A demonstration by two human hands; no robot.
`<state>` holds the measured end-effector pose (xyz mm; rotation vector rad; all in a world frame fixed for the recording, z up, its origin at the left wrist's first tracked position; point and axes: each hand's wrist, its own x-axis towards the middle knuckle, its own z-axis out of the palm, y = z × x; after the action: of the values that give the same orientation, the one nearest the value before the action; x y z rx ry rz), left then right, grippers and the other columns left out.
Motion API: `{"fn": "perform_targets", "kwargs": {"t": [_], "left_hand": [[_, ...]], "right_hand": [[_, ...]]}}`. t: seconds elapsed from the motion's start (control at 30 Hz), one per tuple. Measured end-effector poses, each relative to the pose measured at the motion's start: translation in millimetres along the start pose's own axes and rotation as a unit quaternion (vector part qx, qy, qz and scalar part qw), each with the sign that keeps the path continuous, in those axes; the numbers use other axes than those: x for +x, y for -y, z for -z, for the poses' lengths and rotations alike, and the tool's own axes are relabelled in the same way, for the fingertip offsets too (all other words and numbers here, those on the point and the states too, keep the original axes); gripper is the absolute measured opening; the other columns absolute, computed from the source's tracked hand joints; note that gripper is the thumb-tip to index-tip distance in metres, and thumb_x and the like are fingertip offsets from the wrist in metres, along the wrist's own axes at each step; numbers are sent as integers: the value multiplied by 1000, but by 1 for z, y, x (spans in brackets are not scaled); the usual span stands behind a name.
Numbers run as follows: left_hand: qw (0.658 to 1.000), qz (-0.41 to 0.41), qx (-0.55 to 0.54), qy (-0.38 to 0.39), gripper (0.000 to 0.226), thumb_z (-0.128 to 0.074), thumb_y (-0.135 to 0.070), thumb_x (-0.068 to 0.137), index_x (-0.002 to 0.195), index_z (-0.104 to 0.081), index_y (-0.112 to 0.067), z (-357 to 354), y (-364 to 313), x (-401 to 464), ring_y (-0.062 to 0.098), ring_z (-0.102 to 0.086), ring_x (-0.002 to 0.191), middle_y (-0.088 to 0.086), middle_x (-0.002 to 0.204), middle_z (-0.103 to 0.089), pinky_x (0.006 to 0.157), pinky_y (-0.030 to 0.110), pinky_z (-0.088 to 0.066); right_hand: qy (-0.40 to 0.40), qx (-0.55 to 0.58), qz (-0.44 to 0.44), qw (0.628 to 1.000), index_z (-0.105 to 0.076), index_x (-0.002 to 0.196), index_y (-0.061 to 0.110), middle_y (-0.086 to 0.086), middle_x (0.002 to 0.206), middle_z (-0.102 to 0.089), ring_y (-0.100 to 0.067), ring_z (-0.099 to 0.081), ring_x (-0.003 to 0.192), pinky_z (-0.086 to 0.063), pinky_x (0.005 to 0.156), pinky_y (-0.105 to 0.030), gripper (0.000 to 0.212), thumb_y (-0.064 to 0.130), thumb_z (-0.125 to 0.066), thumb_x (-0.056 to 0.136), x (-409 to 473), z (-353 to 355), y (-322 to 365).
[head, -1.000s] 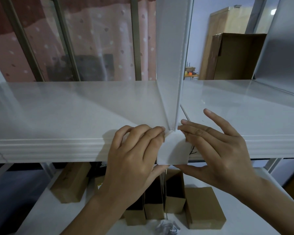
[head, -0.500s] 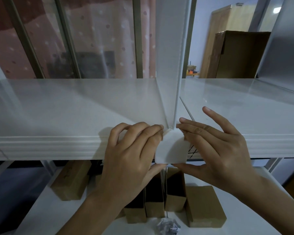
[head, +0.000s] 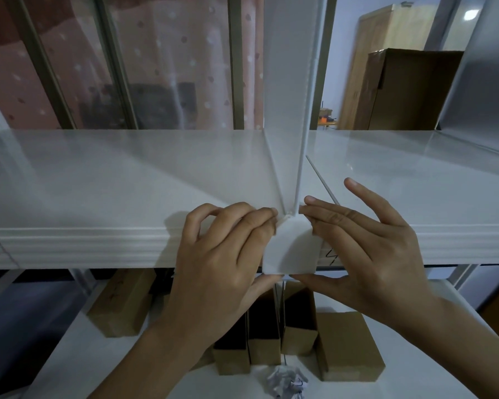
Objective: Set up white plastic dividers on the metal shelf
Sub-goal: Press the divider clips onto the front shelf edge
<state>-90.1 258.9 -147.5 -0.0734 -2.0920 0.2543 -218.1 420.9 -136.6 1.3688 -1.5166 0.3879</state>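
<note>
White plastic divider clip (head: pixel 291 249) pinched by left hand (head: pixel 222 263) and right hand (head: pixel 366 254); best pressed squarely onto the white metal shelf edge (head: pixel 84 243).

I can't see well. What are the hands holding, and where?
Both hands, left hand and right hand, pinch the white divider at its front tab, over the shelf edge.

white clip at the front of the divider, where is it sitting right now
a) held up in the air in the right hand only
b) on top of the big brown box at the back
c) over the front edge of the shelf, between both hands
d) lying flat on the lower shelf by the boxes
c: the white clip hangs over the front lip of the metal shelf at the foot of the upright divider, with the left hand and right hand pinching it from either side.
</note>
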Motion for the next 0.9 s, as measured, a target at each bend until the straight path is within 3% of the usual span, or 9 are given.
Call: {"fn": "perform_targets", "kwargs": {"t": [0.9], "left_hand": [[1000,10,25,4,43,-73,-46,81,102,-71,-9,13,21,-10,18,-58,109,-1,114,-70,92,40,-38]], "right_hand": [[-13,16,0,1000,-75,87,-3,-13,110,-72,-23,-67,108,-43,105,-51,45,41,-74,82,15,-12,20]]}}
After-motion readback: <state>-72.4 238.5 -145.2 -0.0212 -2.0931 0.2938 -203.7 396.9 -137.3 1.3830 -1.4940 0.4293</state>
